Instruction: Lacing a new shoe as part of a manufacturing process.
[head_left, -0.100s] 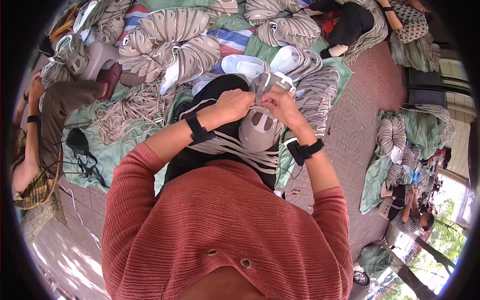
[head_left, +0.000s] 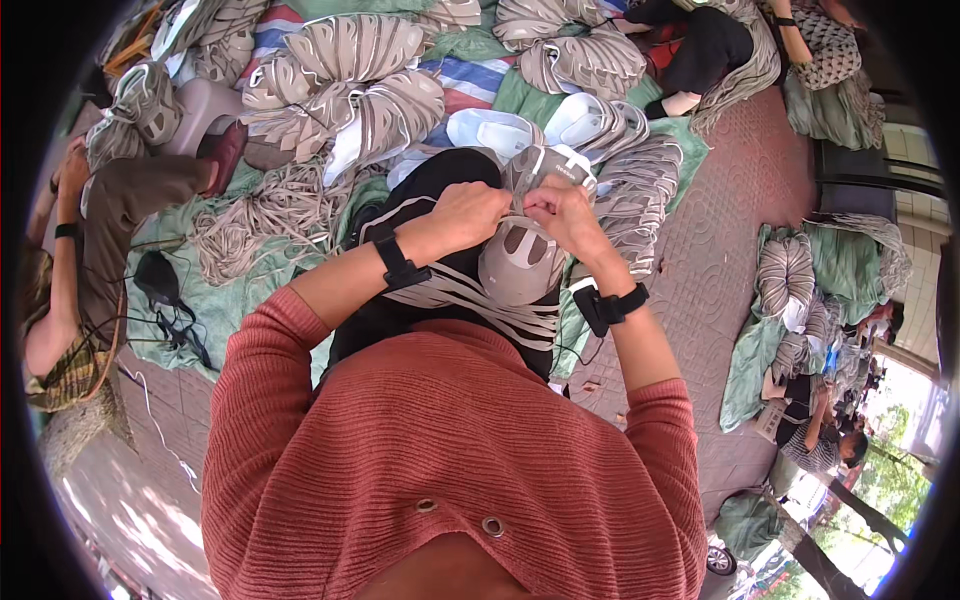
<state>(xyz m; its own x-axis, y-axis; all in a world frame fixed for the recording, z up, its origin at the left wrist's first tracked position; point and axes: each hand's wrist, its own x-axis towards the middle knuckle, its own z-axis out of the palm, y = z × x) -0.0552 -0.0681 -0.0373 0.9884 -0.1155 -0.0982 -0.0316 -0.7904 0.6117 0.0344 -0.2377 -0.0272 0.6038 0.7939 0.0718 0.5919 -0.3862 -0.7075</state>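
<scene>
My left hand (head_left: pixel 468 215) and right hand (head_left: pixel 565 215) pinched a beige strap (head_left: pixel 522 192) between pressed fingertips. Below them sat the grey shoe upper (head_left: pixel 520 262) on my lap.

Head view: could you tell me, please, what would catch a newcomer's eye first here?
First, the two hands at the centre: the left hand and right hand pinch a strip at the top of a beige shoe upper resting on the lap. Behind them, piles of similar beige uppers lie on green tarpaulin. At the far left edge, another person's arm is visible.
</scene>
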